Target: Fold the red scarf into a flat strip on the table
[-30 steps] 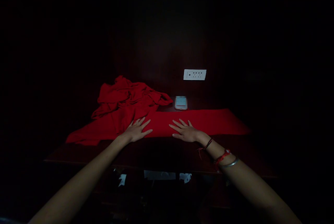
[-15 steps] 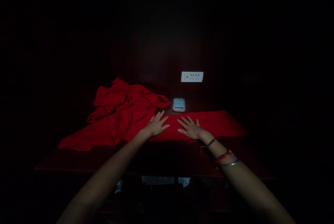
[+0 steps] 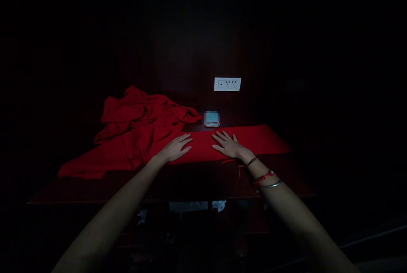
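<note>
A long red cloth (image 3: 254,140) lies across the table, smooth on the right and heaped in loose folds on the left. My left hand (image 3: 174,149) rests on it beside the crumpled part, fingers stretched out, with a ring on one finger. Palm down on the flat stretch, my right hand (image 3: 227,145) has its fingers spread. Neither hand grips the fabric. Just beyond the cloth's far edge is a phone (image 3: 211,119) with its screen lit.
A white socket plate (image 3: 227,84) is fixed to the dark wall behind. The dark wooden table (image 3: 152,194) ends at a front edge near me. Pale papers (image 3: 189,207) show beneath the tabletop. The surroundings are very dark.
My left hand has slid left over the cloth, away from my right hand, which stays on the flat part. The whole view has shifted slightly.
</note>
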Available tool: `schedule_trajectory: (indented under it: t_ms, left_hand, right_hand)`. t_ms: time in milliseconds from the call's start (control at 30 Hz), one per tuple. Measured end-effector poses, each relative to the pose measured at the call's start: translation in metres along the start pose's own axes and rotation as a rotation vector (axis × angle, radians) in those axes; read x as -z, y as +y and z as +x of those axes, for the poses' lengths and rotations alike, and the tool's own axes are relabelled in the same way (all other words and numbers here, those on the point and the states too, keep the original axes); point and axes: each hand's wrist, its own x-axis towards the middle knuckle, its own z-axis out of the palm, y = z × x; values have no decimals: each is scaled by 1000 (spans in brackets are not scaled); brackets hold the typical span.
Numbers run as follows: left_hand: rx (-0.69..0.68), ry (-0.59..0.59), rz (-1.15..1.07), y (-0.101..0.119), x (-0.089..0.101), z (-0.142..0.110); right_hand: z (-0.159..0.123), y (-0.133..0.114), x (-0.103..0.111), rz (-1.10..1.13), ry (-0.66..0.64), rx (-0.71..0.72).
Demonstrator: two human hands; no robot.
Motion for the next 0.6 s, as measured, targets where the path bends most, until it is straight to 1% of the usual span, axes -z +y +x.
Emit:
schedule_trajectory:
  t_ms: [67, 167, 233, 300, 433, 500, 600]
  left_hand:
    - [-95, 26, -17, 7, 6, -4]
    - [-211, -19, -52, 19, 19, -12]
    - [-240, -44, -52, 26, 29, -17]
    - [-246, -55, -27, 31, 38, -22]
    - [-273, -77, 46, 32, 45, -26]
    - [-271, -70, 74, 31, 44, -25]
    - [-240, -34, 81, 28, 40, -22]
  right_hand:
    - [0, -6, 1, 16, 16, 70]
    - [-2, -11, 6, 20, -3, 248]
    - [-5, -12, 11, 23, 2, 402]
    - [-8, -13, 16, 3, 30, 514]
    - [-14, -24, 18, -154, 111, 581]
    - [-16, -33, 17, -228, 151, 592]
    - [-19, -43, 15, -278, 188, 589]
